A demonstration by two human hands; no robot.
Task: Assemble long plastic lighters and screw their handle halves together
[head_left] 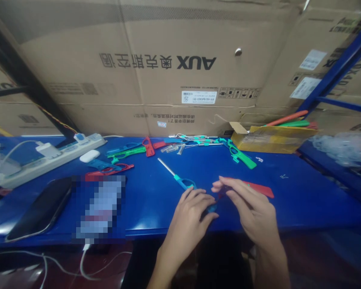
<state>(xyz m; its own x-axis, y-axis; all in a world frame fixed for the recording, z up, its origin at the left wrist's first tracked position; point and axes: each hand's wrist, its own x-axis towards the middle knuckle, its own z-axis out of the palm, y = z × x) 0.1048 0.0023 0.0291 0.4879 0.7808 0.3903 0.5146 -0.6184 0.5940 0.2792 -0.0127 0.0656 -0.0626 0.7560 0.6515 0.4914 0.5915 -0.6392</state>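
A long-nosed lighter (185,183) with a metal tube, a teal collar and a blue handle lies slanted over the front of the blue table. My left hand (191,212) is closed around its handle end, fingers over the top and thumb on the near side. My right hand (252,208) hovers just to the right, its fingers stretched forward and the thumb apart; I see nothing held in it. Partly behind that hand is a red handle piece (260,189), lying flat. The palm side of the right hand is hidden.
Along the back lie metal tubes with teal ends (203,140), clear plastic pieces (177,149) and a green handle (243,157). A yellow-taped box (264,140) holds orange and green parts. At left are a power strip (69,154), phones (42,208) and coloured handles (129,151).
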